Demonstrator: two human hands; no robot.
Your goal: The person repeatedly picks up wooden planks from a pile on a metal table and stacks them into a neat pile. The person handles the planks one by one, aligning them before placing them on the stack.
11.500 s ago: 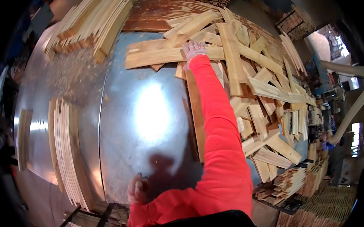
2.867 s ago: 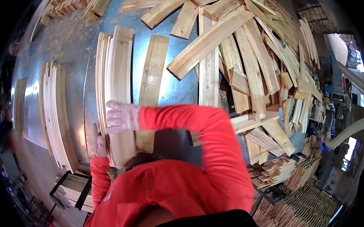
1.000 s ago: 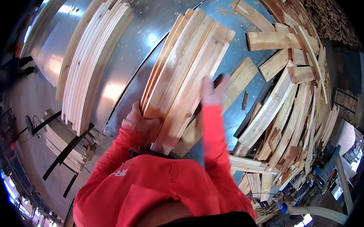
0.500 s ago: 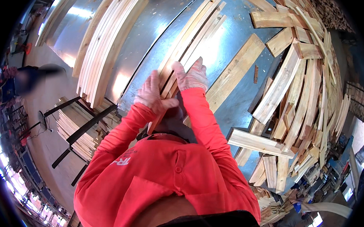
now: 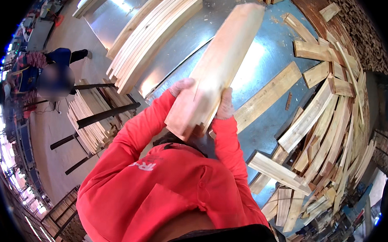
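Fingers [image 5: 183, 85] of the left hand [image 5: 181, 86] and of the right hand [image 5: 225, 106] are wrapped around the near end of a bundle of wooden slats [image 5: 218, 63], pinching it from both sides while it is lifted clear of the metal counter [image 5: 266, 59]. The slats look stiff, dry and rough-sawn; singly light, but together probably weighty and liable to fan apart, so squeezing the stack's sides low down suits it. The end grain shows roughly four or five slats, though an exact count cannot be made. Left of the fingers lies one neat row of long strips [image 5: 152, 43]; to their right sprawls one loose heap of offcuts [image 5: 328, 127].
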